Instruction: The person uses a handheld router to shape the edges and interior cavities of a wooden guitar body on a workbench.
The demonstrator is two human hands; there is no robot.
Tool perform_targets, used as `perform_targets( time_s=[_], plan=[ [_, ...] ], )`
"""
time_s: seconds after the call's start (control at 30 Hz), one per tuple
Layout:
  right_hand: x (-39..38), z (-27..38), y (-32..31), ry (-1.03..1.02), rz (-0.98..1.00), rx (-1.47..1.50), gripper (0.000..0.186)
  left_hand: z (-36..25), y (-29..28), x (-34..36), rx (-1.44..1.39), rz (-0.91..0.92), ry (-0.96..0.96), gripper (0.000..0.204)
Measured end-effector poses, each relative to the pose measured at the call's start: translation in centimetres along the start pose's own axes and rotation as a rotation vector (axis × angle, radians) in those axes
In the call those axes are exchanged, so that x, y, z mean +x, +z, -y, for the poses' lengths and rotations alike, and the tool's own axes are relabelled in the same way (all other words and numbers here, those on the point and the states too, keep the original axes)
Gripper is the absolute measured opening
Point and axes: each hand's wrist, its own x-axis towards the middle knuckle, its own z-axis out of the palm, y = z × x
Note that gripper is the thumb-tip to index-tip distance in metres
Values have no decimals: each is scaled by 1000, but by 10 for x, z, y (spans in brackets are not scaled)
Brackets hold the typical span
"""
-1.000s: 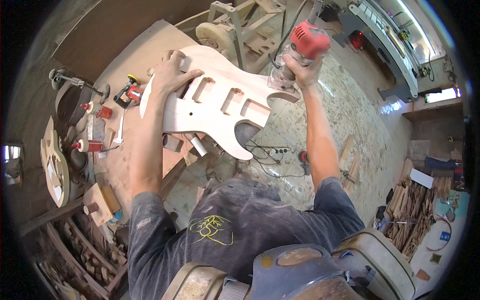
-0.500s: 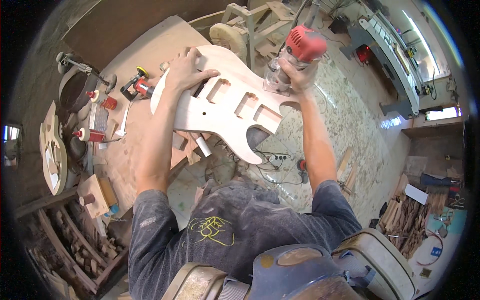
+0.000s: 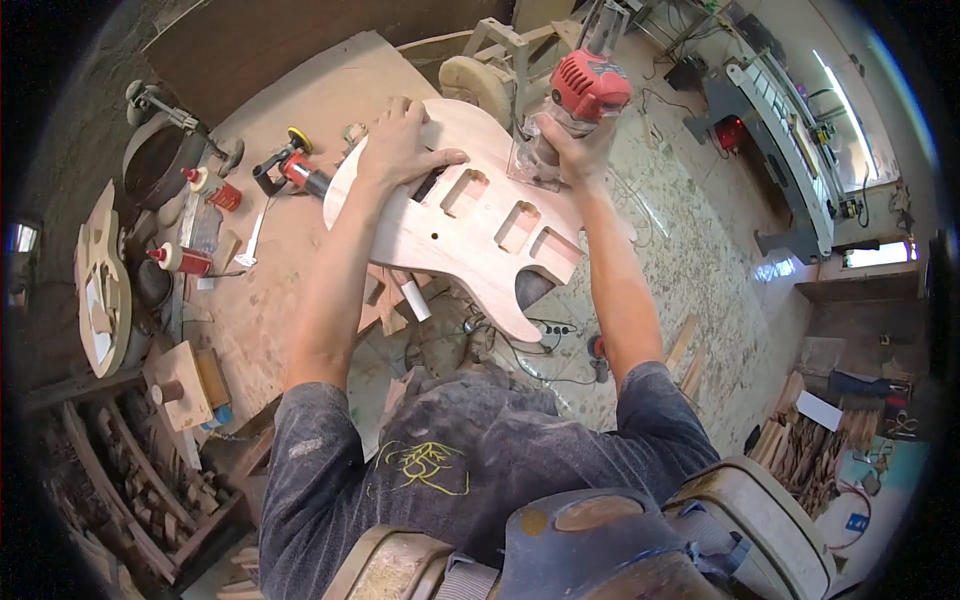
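Observation:
My left hand (image 3: 400,150) grips the upper left of a pale wooden guitar body (image 3: 470,240), its fingertips near the top edge and its thumb pointing right. The body lies over the workbench edge and has several routed cavities, a small hole and a curved horn at the lower right. My right hand (image 3: 570,145) is closed around the clear-based red router (image 3: 590,85), which rests on the body's upper right edge. The router's bit is hidden.
The workbench (image 3: 260,330) holds a red power tool (image 3: 300,168), glue bottles (image 3: 215,188) and scraps. Another guitar body (image 3: 102,300) stands at left. A wooden frame (image 3: 495,45) is beyond, a long machine (image 3: 770,150) at right, a power strip (image 3: 555,328) and cables below.
My right hand and the router have moved left along the guitar body's edge. The body and left hand appear farther right in the picture, as do the bench tools.

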Motion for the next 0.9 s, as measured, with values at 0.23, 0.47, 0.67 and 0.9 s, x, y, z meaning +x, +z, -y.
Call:
perform_targets(
  time_s=[0.23, 0.47, 0.67, 0.9],
  plan=[
    [22, -20, 28, -137, -70, 18, 49, -3, -2, 2, 28, 19, 45, 97],
    [41, -27, 54, -99, -38, 34, 52, -2, -2, -1, 13, 18, 46, 97],
    [64, -47, 71, -61, 17, -54, 55, -7, -9, -1, 34, 32, 33, 95],
    [84, -66, 83, -69, 67, -112, 65, -10, -7, 2, -10, 32, 16, 94]
  ],
)
